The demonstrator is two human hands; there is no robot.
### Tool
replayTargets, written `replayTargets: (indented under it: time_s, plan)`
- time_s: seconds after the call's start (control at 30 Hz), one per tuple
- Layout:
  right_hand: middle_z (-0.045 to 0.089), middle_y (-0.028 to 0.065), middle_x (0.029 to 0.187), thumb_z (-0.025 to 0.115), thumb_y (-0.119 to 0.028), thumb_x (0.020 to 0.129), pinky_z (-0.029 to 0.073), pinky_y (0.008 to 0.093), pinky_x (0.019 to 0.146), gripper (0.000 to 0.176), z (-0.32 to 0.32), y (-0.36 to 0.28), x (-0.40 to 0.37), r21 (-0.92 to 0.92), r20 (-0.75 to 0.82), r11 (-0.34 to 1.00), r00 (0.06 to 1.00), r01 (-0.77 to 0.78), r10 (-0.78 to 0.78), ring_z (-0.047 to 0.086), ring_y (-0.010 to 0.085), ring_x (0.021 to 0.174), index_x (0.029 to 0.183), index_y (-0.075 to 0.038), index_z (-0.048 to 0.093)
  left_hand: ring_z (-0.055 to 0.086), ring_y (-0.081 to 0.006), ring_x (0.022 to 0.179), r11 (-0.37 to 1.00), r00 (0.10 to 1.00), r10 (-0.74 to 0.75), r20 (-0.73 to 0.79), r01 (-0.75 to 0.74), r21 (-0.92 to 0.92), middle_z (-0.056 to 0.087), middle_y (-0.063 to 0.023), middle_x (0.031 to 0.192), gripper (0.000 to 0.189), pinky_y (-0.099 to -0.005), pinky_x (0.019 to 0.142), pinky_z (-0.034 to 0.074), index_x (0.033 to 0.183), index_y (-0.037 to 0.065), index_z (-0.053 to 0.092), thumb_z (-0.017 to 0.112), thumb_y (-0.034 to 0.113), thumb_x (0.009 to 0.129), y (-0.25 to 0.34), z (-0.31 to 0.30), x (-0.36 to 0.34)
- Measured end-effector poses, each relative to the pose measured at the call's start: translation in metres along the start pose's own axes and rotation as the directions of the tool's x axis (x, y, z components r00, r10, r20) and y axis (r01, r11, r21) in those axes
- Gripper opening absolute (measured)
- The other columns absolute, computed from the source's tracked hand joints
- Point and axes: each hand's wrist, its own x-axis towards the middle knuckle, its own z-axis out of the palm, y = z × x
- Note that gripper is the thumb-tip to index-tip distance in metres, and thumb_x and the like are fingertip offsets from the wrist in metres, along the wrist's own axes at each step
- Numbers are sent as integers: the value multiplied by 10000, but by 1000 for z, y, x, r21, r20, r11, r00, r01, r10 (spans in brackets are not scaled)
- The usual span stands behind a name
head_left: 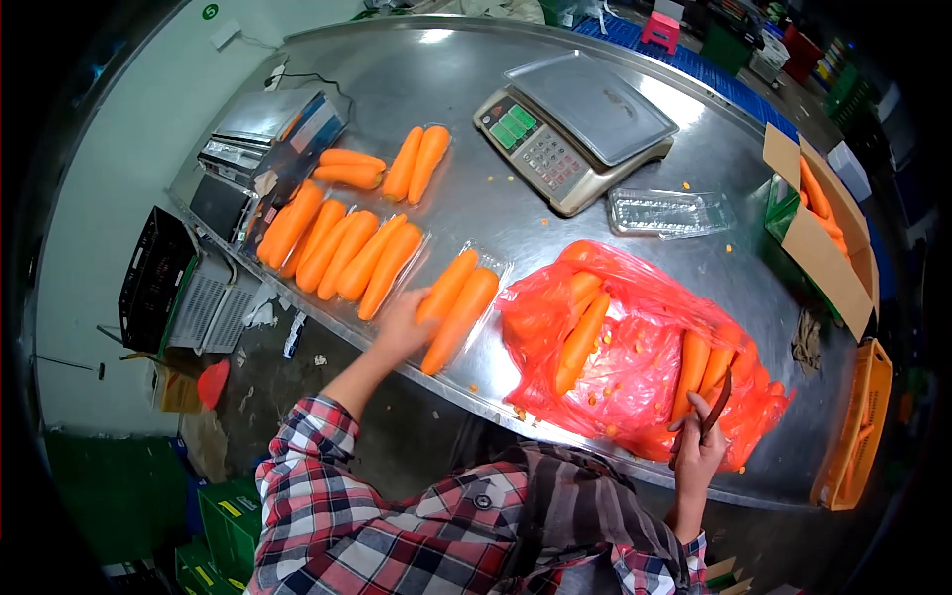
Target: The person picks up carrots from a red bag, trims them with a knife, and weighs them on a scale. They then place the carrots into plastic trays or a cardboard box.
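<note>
My left hand [399, 327], slightly blurred, has its fingers closed at the lower end of a carrot [448, 287]. That carrot lies beside another carrot [462, 319] in a clear plastic tray [499, 266] near the table edge. In my right hand [699, 443] is a slim, dark, curved knife [716, 407], held upright over the red plastic bag [635, 372]. The bag is spread open, with loose carrots [582, 342] at its left and more carrots [697, 367] beside the knife. Orange scraps are scattered inside it.
Filled carrot trays [342, 253] line the table's left side, next to a wrapping machine [263, 149]. A digital scale [575, 129] stands at the back, with a clear tray [669, 212] in front of it. At right are a carton of carrots [828, 233] and an orange crate [858, 426].
</note>
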Motion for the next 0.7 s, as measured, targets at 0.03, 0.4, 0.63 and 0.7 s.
replayTargets:
  time_s: [0.03, 0.4, 0.63, 0.7]
  plan:
    - [574, 54, 658, 451, 42, 889, 355, 191, 471, 284, 2, -2, 1, -13, -4, 1000, 1000, 23, -23, 461, 50, 500, 1135, 24, 591, 549, -341, 1064, 999, 998, -36, -51, 36, -15, 566, -195, 1119, 531, -383, 942, 426, 1231, 26, 514, 656, 222, 759, 19, 3, -7]
    - [577, 56, 679, 436, 30, 895, 350, 192, 448, 290, -4, 5, -2, 29, -27, 996, 996, -87, 88, 447, 51, 483, 1153, 36, 568, 491, -346, 1167, 879, 892, -392, 226, 291, 377, 439, -249, 1306, 988, -428, 971, 390, 1403, -30, 223, 680, 524, 725, 111, 24, -6]
    - [558, 38, 656, 436, -41, 940, 322, 187, 404, 266, -3, 7, 1, 61, -11, 990, 992, -128, 129, 415, 41, 442, 1161, 2, 578, 458, -360, 1171, 847, 906, -386, 171, 275, 455, 336, -267, 1355, 1139, -434, 917, 434, 1459, 85, 134, 753, 533, 614, 116, 56, 1]
    - [561, 49, 647, 436, -34, 936, 330, 195, 394, 268, 0, 8, 4, 80, 10, 988, 991, -132, 132, 424, 47, 434, 1163, 17, 569, 443, -382, 1178, 849, 885, -411, 221, 283, 446, 326, -269, 1366, 1111, -448, 933, 418, 1471, 163, 134, 769, 482, 617, 120, 46, 10]
